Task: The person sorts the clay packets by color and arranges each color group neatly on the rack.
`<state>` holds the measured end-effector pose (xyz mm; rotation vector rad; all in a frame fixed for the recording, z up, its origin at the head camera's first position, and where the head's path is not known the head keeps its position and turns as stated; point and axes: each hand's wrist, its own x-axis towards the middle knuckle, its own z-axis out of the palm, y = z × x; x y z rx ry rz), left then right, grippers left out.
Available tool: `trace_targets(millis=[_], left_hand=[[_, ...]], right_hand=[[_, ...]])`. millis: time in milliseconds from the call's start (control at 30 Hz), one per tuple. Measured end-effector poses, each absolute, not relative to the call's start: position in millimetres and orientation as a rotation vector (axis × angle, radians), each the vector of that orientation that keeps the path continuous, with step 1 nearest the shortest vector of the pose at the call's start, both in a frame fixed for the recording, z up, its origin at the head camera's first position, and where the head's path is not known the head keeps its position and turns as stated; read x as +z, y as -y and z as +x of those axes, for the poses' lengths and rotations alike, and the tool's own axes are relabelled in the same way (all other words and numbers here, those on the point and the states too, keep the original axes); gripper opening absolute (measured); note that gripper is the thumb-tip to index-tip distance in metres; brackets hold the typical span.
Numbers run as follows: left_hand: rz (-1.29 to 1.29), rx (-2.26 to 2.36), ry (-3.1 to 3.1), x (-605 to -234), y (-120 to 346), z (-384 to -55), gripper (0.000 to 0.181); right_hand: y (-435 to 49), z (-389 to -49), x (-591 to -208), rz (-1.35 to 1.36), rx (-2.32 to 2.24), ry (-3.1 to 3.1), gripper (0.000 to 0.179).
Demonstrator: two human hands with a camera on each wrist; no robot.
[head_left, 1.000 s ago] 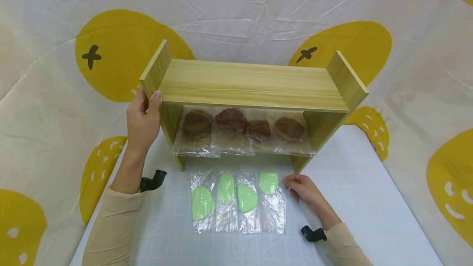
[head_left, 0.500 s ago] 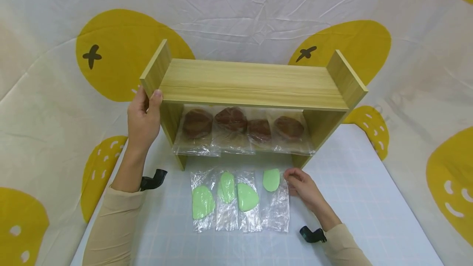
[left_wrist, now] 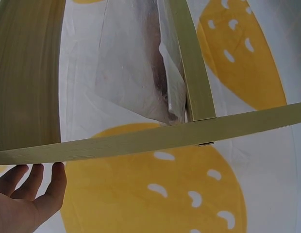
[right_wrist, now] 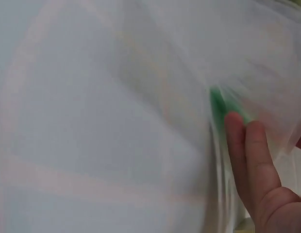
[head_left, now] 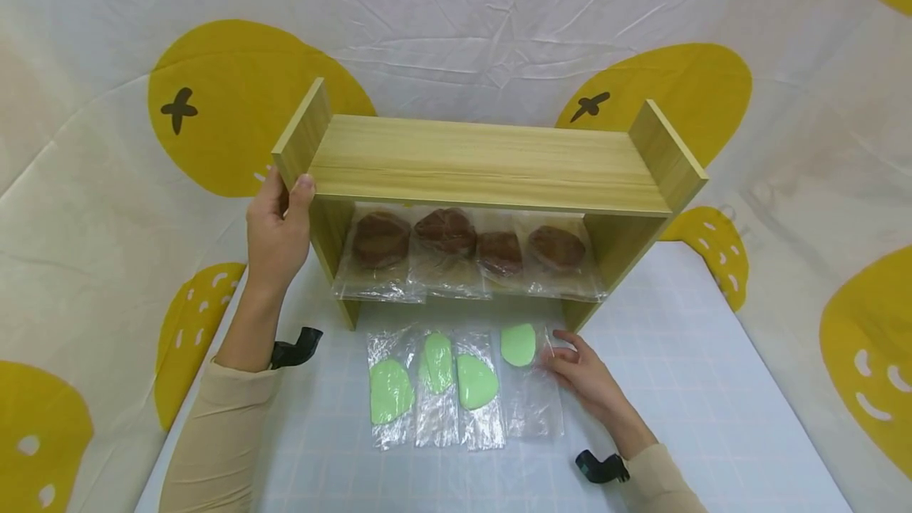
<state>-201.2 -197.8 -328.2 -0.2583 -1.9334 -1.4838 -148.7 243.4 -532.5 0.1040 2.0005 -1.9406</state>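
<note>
My left hand (head_left: pixel 278 240) grips the left side panel of a wooden shelf (head_left: pixel 492 161), thumb at its front edge. In the left wrist view the fingertips of the left hand (left_wrist: pixel 31 199) meet the panel's edge. My right hand (head_left: pixel 587 374) pinches the right edge of a clear plastic bag (head_left: pixel 530 410) with a flat light-green piece (head_left: pixel 518 345) inside. That bag is lifted in the right wrist view, where two fingers of the right hand (right_wrist: pixel 257 170) lie against it. Three similar bags, each with a green piece (head_left: pixel 390 393), lie in a row to its left.
Inside the shelf, several clear bags with dark brown rounded pieces (head_left: pixel 445 232) rest on the lower board, their ends hanging over its front. The shelf stands on a pale checked tablecloth (head_left: pixel 712 386). A white cloth (head_left: pixel 456 30) with yellow shapes hangs behind.
The rightmost green bag shifted right, then its green piece came back left as the bag lifted. My right hand's fingers moved onto the bag's edge. The left hand stays on the shelf.
</note>
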Motion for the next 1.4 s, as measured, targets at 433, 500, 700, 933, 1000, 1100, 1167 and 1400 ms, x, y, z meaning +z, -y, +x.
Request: trace_targets(millis=[433, 500, 700, 933, 1000, 1100, 1167, 1400], left_hand=[[-0.275, -1.49, 1.909, -329, 198, -203, 0.03], [-0.275, -1.487, 1.912, -329, 198, -203, 0.03], [-0.269, -1.477, 1.925, -328, 197, -200, 0.031], [-0.255, -1.482, 1.932, -329, 198, -200, 0.033], [-0.252, -1.484, 1.934, -329, 198, -201, 0.033], [-0.247, -1.484, 1.942, -330, 199, -201, 0.033], [-0.245, -1.488, 1.944, -330, 199, -201, 0.033], [-0.256, -1.496, 1.935, -329, 198, -200, 0.033]], right_hand=[[-243, -140, -533, -0.051, -1.863, -1.88, 0.067], [-243, -140, -530, -0.062, -1.861, -1.91, 0.067], [-244, -138, -520, -0.147, -1.843, -2.028, 0.065], [-243, -135, -507, -0.363, -1.811, -1.992, 0.06], [-241, -133, -502, -0.426, -1.82, -1.949, 0.059], [-237, -131, -491, -0.496, -1.844, -1.89, 0.058], [-235, -130, -485, -0.551, -1.857, -1.856, 0.057], [-230, -127, -465, -0.693, -1.879, -1.792, 0.055]])
